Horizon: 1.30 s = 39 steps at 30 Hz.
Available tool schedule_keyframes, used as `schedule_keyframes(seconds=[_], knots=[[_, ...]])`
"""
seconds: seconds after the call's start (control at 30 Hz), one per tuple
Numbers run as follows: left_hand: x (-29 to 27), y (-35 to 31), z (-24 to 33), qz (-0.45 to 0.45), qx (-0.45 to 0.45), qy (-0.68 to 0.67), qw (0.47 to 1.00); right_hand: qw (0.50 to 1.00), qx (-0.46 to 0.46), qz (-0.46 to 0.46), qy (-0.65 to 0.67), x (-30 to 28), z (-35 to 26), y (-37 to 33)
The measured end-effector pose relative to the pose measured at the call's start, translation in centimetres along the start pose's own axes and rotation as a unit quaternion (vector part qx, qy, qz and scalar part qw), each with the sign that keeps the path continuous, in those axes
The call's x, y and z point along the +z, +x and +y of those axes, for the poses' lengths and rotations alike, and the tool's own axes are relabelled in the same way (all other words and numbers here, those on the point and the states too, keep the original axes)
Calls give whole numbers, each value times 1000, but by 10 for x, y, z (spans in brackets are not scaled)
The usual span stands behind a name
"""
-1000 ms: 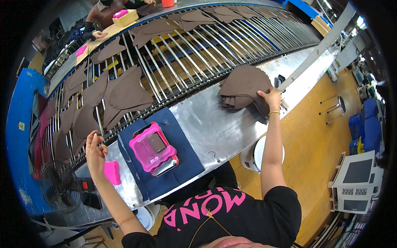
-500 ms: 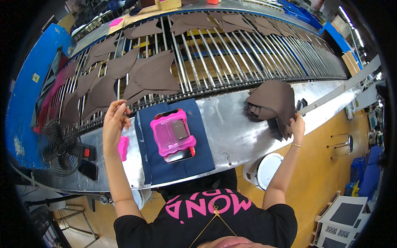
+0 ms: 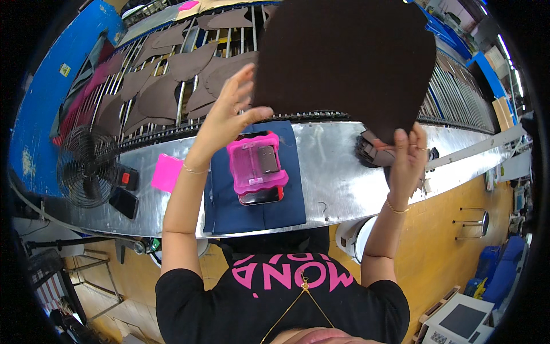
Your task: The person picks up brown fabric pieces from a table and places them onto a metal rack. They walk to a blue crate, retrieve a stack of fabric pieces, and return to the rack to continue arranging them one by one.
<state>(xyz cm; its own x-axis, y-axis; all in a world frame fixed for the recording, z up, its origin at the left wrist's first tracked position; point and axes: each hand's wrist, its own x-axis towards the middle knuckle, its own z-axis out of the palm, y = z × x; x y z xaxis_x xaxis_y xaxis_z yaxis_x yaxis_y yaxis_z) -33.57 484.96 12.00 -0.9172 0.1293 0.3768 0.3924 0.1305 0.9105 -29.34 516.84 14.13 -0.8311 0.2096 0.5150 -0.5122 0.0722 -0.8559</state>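
A large dark brown cut piece (image 3: 344, 57) of flat material is raised in front of me and covers much of the conveyor. Its lower tip is pinched in my right hand (image 3: 408, 157). My left hand (image 3: 236, 109) is open beside the piece's left edge, fingers apart and thumb stretched toward it; whether it touches, I cannot tell. Below my right hand, a stack of brown pieces (image 3: 371, 150) sits on the metal table, partly hidden. More brown pieces (image 3: 166, 97) lie spread over the conveyor rods to the left.
On the metal table (image 3: 338, 189), a pink translucent case (image 3: 243, 166) rests on folded navy cloth (image 3: 229, 218). A pink sheet (image 3: 167, 173), a black fan (image 3: 89, 166) and a dark phone-like slab (image 3: 124, 202) lie further left. A white bar (image 3: 481, 146) crosses at right; a white bucket (image 3: 350, 238) stands below.
My right hand has lifted a brown piece off the stack, up and in front of me. My left hand has moved right and up, toward that piece. The view has shifted slightly.
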Motion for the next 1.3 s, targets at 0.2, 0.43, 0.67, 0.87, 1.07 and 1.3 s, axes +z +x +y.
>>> schedule_keyframes(seconds=[0.2, 0.43, 0.67, 0.87, 1.07, 1.3], knots=[[-69, -43, 45, 109, -110, 53, 986, 972, -58, -208, -96, 57, 45, -22], [-120, -105, 85, 184, -58, 249, 949, 940, 10, -333, -69, 122, 48, -38], [-109, -122, 73, 124, -125, 265, 948, 927, -92, -338, -138, 106, 65, -38], [-64, -92, 29, -27, -170, 230, 958, 912, -122, -308, -243, 35, 91, -46], [-11, -43, 18, -161, 59, 330, 928, 954, 49, -163, -249, -47, 97, -80], [41, 3, 15, -231, 118, 404, 877, 971, 68, -21, -229, -116, 75, -43]])
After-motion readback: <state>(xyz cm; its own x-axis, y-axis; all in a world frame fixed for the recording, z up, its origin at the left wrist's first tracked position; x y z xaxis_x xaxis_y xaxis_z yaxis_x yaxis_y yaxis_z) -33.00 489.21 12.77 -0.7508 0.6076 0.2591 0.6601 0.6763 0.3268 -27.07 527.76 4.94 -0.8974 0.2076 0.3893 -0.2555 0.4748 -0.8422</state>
